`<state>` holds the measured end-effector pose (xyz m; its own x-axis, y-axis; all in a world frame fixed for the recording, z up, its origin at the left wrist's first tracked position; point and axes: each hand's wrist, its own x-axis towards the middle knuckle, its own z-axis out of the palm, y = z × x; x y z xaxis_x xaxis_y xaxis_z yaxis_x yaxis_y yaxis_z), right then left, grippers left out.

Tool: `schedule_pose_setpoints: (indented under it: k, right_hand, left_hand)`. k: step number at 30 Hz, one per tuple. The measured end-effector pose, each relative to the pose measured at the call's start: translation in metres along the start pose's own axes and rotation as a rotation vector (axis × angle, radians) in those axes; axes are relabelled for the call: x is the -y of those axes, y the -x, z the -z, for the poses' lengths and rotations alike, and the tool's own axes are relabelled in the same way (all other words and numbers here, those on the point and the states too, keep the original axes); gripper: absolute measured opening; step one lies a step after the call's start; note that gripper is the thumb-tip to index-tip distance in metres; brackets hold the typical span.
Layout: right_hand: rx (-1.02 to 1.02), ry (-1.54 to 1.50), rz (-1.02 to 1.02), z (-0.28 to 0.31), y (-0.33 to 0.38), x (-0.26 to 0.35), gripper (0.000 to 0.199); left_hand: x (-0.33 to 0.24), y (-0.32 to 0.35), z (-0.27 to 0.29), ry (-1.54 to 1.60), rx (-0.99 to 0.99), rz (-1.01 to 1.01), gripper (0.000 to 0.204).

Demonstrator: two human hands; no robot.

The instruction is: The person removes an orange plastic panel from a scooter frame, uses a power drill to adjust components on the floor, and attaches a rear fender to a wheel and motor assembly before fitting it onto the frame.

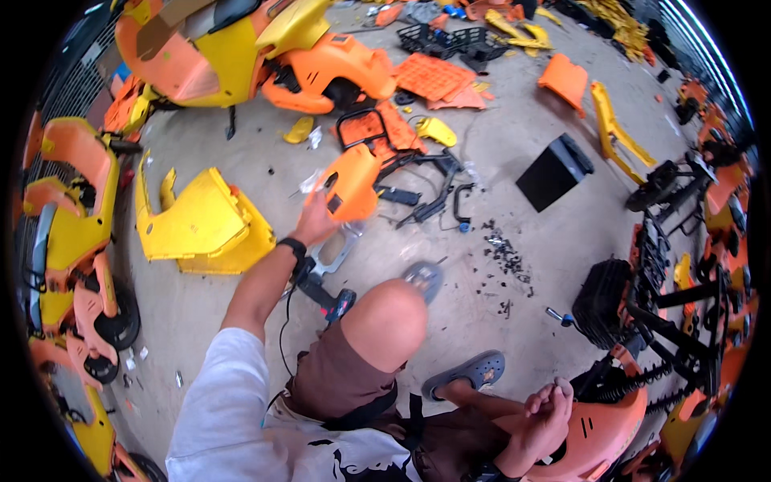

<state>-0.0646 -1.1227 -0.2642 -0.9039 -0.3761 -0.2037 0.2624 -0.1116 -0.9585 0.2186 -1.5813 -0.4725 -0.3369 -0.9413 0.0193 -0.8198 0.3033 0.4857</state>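
Note:
My left hand (316, 222) reaches forward and grips the near edge of an orange plastic panel (356, 189) with a dark slot in it. Below that hand, a cordless power drill (331, 304) lies on the floor beside my bent knee, next to a silvery metal bracket (336, 247). My right hand (551, 414) is held low on the right with its fingers curled together. Whether anything is inside them is hidden. Right beside it is a pale orange scooter body shell (602, 434) with two short dark slits.
A yellow body panel (205, 221) lies on the left. Beyond my feet are scattered small dark screws (506, 253), a black box (554, 173), and a dark tube frame (438, 189). Yellow and orange scooters (76, 185) line the left; a stripped black frame (642, 297) stands right.

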Motion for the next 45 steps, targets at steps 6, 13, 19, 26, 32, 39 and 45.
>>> schedule_pose_setpoints:
  k: [6,13,19,26,32,39,45]
  right_hand:
    - [0.051,0.069,-0.078,-0.005,-0.002,-0.013,0.021]
    - [0.017,0.251,-0.187,-0.029,-0.002,-0.014,0.019]
    - [0.133,0.197,-0.088,-0.012,-0.013,-0.034,0.022]
    - [0.133,0.123,-0.127,-0.026,-0.013,-0.023,0.015]
    - [0.111,0.042,-0.034,-0.015,-0.005,-0.010,0.017]
    - [0.226,-0.107,-0.058,-0.009,0.006,0.003,0.015]
    - [0.382,-0.095,-0.125,-0.033,0.022,0.002,0.018]
  left_hand:
    - [0.068,-0.009,-0.012,-0.005,-0.108,0.034,0.047]
    - [0.099,0.080,-0.036,-0.097,0.423,-0.612,0.061]
    - [0.122,0.169,-0.092,-0.265,0.550,-0.577,0.055]
    - [0.112,0.157,-0.094,-0.437,0.732,-0.621,0.043]
    - [0.077,0.165,-0.014,-0.389,0.716,-0.533,0.051]
    - [0.051,0.190,0.129,0.020,-0.228,-0.024,0.055]
    - [-0.076,0.192,0.285,0.636,-0.393,-0.036,0.036]
